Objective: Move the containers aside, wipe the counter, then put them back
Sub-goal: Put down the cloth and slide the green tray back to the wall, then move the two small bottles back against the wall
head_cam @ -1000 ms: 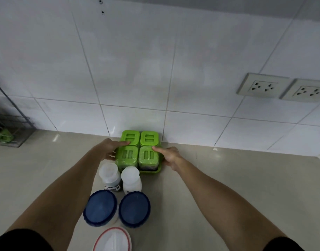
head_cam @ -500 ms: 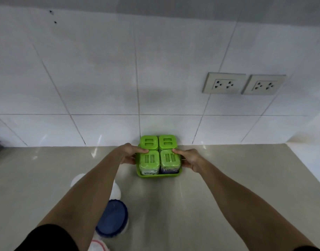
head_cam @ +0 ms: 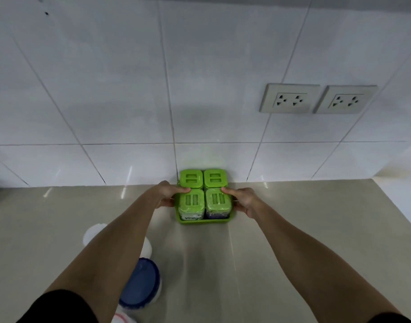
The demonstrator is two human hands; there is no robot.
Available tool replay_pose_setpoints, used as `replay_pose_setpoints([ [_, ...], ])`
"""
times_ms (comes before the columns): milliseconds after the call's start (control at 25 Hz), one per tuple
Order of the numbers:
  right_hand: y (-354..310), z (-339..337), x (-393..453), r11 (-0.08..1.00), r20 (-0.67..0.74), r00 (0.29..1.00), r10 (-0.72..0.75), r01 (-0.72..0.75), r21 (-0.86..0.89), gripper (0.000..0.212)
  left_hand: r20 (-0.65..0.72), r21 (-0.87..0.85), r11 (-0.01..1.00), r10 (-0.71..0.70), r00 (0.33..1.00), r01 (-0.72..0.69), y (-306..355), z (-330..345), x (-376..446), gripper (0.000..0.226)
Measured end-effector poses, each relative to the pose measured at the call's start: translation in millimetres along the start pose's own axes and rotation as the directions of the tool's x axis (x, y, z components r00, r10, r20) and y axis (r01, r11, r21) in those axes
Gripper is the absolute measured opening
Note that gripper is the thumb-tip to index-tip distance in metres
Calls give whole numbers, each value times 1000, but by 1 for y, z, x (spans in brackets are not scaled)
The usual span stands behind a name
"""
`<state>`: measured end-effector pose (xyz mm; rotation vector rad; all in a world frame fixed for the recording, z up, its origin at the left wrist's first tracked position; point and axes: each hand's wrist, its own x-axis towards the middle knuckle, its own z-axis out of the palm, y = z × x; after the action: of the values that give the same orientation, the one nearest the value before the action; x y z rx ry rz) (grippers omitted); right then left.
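Observation:
A green tray (head_cam: 204,221) with several green-lidded jars (head_cam: 203,191) stands on the beige counter (head_cam: 293,229) close to the tiled wall. My left hand (head_cam: 166,194) grips the tray's left side, thumb on a lid. My right hand (head_cam: 243,199) grips its right side the same way. To the lower left, partly hidden by my left forearm, stand a blue-lidded tub (head_cam: 141,285) and two white bottles (head_cam: 93,233).
Two wall sockets (head_cam: 290,99) sit on the tiles to the upper right. A white side wall (head_cam: 402,197) bounds the counter on the right. A white and red lid (head_cam: 121,319) shows at the bottom edge.
Both hands have carried the green tray to the right along the wall, away from the blue-lidded tubs and white bottles; the view has swung right with it.

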<state>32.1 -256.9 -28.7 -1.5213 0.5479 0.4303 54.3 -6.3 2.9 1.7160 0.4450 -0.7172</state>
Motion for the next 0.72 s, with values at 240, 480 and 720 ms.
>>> replay_pose_setpoints([
  [240, -4, 4, -5, 963, -85, 992, -88, 63, -262, 73, -24, 136, 991, 3, 1000, 0, 1, -1, 2, 64],
  [480, -27, 49, -60, 572, 39, 819, -572, 432, -697, 61, -25, 537, 833, 175, 984, -134, 2, -44, -53, 63],
  [720, -5, 139, -120, 497, 489, 782, -387, 624, -603, 72, 18, 727, 675, 164, 986, -126, -41, -123, -135, 76],
])
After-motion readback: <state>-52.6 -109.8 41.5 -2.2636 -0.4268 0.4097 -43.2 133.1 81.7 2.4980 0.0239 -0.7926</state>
